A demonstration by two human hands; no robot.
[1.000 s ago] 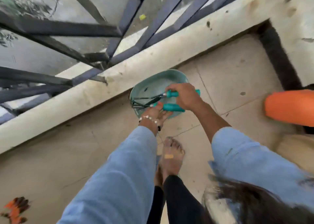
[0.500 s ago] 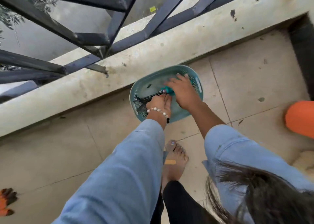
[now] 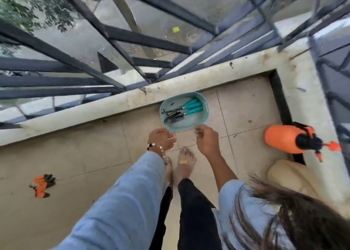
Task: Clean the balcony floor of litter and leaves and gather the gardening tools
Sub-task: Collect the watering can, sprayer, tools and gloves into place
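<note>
Tools point(image 3: 186, 109) with teal handles now lie loose in the teal basket point(image 3: 205, 117), which sits on the floor tiles right against the ledge point(image 3: 113, 107). Half a second ago both hands were down inside the basket, setting the tools in; now both have let go and drawn back above its near rim. A second ago the right hand gripped the handles. So this batch of tools looks gathered, and that step of the task seems done.

From the basket, the left hand point(image 3: 161, 139) hangs at about seven o'clock, just off the near rim; its fingers are loosely curled and hold nothing. The right hand point(image 3: 206, 140) is at about five o'clock, its fingertips just over the rim edge, also loosely curled and empty. I cannot tell whether it touches the rim.

Farther out, an orange sprayer point(image 3: 282, 139) lies on its side at about three to four o'clock from the basket, well apart from it, near the corner. Orange-and-black gloves point(image 3: 42, 185) lie on the tiles at about eight o'clock, well apart, far beyond the left hand. Both probably still belong with the gathered gear, so the gathering is likely only partly done. A few small dark specks mark the tiles by the ledge; whether they are leaf bits or stains I cannot tell.
</note>
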